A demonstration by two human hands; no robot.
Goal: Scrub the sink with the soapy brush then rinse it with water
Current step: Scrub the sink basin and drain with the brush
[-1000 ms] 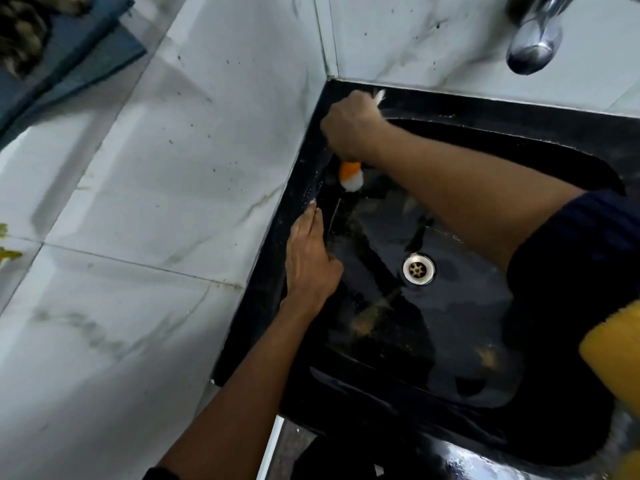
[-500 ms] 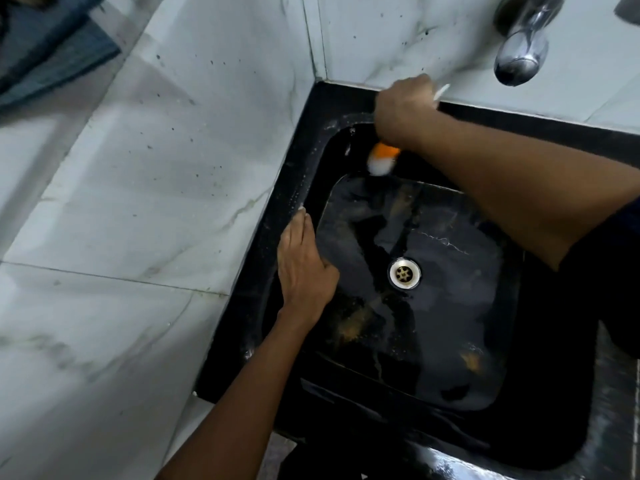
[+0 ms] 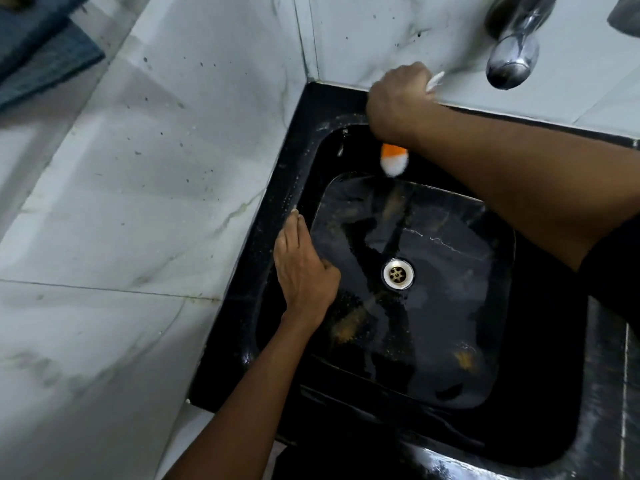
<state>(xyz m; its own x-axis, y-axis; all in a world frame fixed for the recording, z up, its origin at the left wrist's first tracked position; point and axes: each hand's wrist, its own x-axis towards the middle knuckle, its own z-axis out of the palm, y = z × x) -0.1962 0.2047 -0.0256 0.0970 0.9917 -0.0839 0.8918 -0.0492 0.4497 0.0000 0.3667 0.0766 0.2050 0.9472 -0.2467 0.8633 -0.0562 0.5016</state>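
The right hand (image 3: pixel 398 100) has its fingers curled tight round the handle of the small orange-and-white bristle brush (image 3: pixel 394 160), whose head presses on the back inner wall of the glossy black square sink (image 3: pixel 547 393), near the far-left corner. The left hand (image 3: pixel 303 275) rests flat, fingers straight, on the sink's left wall, holding nothing. The brush looks light, with soft bristles and a probably soap-slick handle, so a full-fist hold on the handle suits.

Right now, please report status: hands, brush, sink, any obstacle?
Right hand grips brush, bristles on sink back wall. Left hand flat on left rim. Tap dry, brown stains remain. Nothing blocking.
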